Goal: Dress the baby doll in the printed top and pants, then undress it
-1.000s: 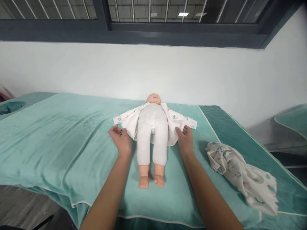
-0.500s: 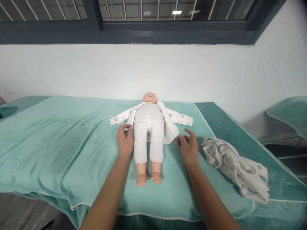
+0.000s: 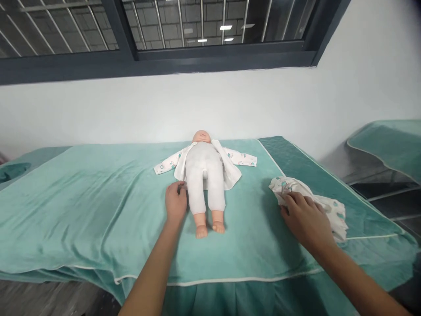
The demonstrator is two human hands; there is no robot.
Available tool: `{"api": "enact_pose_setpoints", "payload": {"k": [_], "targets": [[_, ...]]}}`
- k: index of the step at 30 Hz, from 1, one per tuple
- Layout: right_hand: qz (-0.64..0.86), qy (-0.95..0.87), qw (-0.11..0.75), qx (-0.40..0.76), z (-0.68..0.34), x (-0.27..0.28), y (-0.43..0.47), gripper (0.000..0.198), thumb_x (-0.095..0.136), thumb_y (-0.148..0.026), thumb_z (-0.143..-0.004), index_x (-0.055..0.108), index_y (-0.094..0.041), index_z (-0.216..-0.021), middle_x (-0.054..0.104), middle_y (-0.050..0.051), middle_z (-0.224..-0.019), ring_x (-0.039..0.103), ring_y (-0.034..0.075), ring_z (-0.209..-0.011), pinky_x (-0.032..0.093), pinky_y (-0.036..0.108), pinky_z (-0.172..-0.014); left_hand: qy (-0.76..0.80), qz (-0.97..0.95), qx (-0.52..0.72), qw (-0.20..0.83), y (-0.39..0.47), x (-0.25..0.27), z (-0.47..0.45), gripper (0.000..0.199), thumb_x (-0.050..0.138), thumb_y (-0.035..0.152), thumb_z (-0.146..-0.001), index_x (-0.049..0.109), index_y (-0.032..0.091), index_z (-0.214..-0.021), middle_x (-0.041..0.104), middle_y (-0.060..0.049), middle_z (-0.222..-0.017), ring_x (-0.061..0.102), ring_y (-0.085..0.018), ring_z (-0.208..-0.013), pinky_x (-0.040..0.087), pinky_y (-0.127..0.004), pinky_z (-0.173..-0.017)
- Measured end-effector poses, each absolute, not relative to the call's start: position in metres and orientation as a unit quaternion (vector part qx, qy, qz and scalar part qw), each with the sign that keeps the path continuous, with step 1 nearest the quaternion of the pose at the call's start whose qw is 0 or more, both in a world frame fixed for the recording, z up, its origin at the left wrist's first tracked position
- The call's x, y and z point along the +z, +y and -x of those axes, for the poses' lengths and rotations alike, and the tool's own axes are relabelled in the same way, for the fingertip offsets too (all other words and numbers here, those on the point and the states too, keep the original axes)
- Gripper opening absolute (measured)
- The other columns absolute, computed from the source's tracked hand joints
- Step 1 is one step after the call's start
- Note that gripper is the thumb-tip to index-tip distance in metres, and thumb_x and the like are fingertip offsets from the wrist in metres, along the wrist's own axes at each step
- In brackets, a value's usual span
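A baby doll [image 3: 203, 164] lies on its back, dressed in a white body and legs, its bare feet toward me. Its white printed shirt [image 3: 232, 175] hangs unfastened at the front, with both sleeves spread out sideways. Beside the doll's thigh, just below the shirt's edge, is my left hand [image 3: 176, 199], its fingers loosely curled with a gap between thumb and forefinger. Over at the right, my right hand [image 3: 307, 219] reaches across a crumpled white printed baby garment [image 3: 332, 210]. Its fingers are apart and bent over the cloth, covering part of it; contact is hard to judge.
A green velvety cover [image 3: 82, 210] with pale piping spreads over the bed. Behind it rises a white wall [image 3: 148, 114], below a dark-framed window [image 3: 213, 57] with bars. Another green-covered surface [image 3: 391, 140] stands at the far right.
My right hand has moved from beside the doll's shirt to the crumpled garment on the right. My left hand stays close by the doll's thigh. The camera view has shifted.
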State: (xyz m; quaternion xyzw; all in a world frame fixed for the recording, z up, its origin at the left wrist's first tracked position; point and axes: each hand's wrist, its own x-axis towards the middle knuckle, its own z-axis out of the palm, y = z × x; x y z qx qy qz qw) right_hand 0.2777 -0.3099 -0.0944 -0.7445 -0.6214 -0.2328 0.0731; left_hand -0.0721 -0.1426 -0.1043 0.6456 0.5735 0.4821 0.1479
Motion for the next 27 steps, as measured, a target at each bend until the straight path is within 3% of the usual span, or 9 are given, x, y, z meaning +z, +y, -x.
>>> {"api": "enact_pose_setpoints", "payload": {"k": [3,5,7,9,12,16,19,23,27], "targets": [[0.735,-0.652,0.027,-0.183,-0.288,-0.086,-0.298,0.02,0.046,-0.017,-0.09,0.062,-0.017,-0.102,0.066,0.015,-0.103,0.061,0.029,-0.09,0.039,0.037,-0.07,0.595,-0.625,0.471,0.184,-0.154,-0.103,0.079,0.027,0.047,0.02,-0.084,0.069,0.019,-0.1,0.07,-0.008,-0.105,0.059,-0.026,-0.108,0.044,-0.041,-0.099],[0.732,-0.67,0.055,-0.112,-0.286,-0.075,-0.286,0.013,0.047,-0.016,-0.088,0.06,-0.017,-0.092,0.065,0.012,-0.096,0.06,0.025,-0.086,0.036,0.034,-0.066,0.594,-0.623,0.468,0.201,-0.163,-0.099,0.082,0.027,0.047,0.021,-0.084,0.069,0.019,-0.1,0.07,-0.009,-0.108,0.058,-0.026,-0.112,0.042,-0.041,-0.101],[0.732,-0.668,0.131,-0.001,-0.273,-0.057,-0.276,0.007,0.052,-0.021,-0.085,0.054,-0.019,-0.079,0.061,0.005,-0.079,0.056,0.02,-0.073,0.033,0.031,-0.061,0.58,-0.626,0.471,0.221,-0.175,-0.091,0.081,0.026,0.048,0.021,-0.084,0.068,0.019,-0.101,0.069,-0.009,-0.111,0.057,-0.026,-0.115,0.041,-0.042,-0.103],[0.71,-0.642,0.25,0.142,-0.25,-0.033,-0.271,0.015,0.057,-0.029,-0.084,0.048,-0.021,-0.074,0.052,-0.002,-0.065,0.049,0.015,-0.061,0.033,0.029,-0.058,0.541,-0.636,0.482,0.264,-0.192,-0.076,0.076,0.024,0.051,0.023,-0.085,0.067,0.019,-0.103,0.068,-0.008,-0.114,0.057,-0.025,-0.115,0.042,-0.041,-0.103],[0.595,-0.582,0.418,0.364,-0.202,0.012,-0.269,0.016,0.061,-0.032,-0.082,0.049,-0.022,-0.078,0.05,-0.005,-0.063,0.049,0.013,-0.059,0.039,0.027,-0.058,0.42,-0.672,0.479,0.377,-0.224,-0.039,0.062,0.025,0.057,0.029,-0.088,0.063,0.02,-0.109,0.067,-0.008,-0.117,0.061,-0.021,-0.108,0.045,-0.038,-0.099],[0.436,-0.531,0.552,0.472,-0.143,0.068,-0.269,0.016,0.07,-0.03,-0.077,0.058,-0.02,-0.084,0.063,0.0,-0.078,0.06,0.015,-0.075,0.049,0.028,-0.069,0.283,-0.713,0.448,0.46,-0.257,0.016,0.044,0.039,0.065,0.035,-0.087,0.057,0.024,-0.124,0.063,-0.008,-0.126,0.057,-0.021,-0.119,0.043,-0.034,-0.101],[0.364,-0.512,0.62,0.47,-0.121,0.096,-0.268,0.02,0.073,-0.026,-0.073,0.059,-0.022,-0.086,0.063,-0.002,-0.077,0.06,0.014,-0.074,0.052,0.029,-0.071,0.292,-0.709,0.476,0.43,-0.26,0.048,0.044,0.047,0.07,0.035,-0.083,0.054,0.025,-0.126,0.066,-0.005,-0.116,0.061,-0.019,-0.104,0.047,-0.031,-0.091],[0.354,-0.577,0.605,0.418,-0.119,0.112,-0.266,0.032,0.071,-0.024,-0.072,0.063,-0.027,-0.103,0.063,-0.004,-0.082,0.058,0.013,-0.073,0.051,0.031,-0.071,0.315,-0.731,0.456,0.398,-0.251,0.08,0.059,0.028,0.063,0.041,-0.088,0.065,0.019,-0.106,0.07,-0.003,-0.094,0.061,-0.017,-0.083,0.046,-0.027,-0.073],[0.402,-0.701,0.468,0.358,-0.127,0.117,-0.268,0.013,0.065,-0.032,-0.08,0.07,-0.022,-0.086,0.064,0.002,-0.086,0.056,0.016,-0.076,0.047,0.033,-0.072,0.319,-0.726,0.488,0.365,-0.247,0.106,0.07,0.025,0.065,0.041,-0.086,0.07,0.017,-0.092,0.07,-0.003,-0.088,0.06,-0.017,-0.081,0.046,-0.026,-0.07]]}}
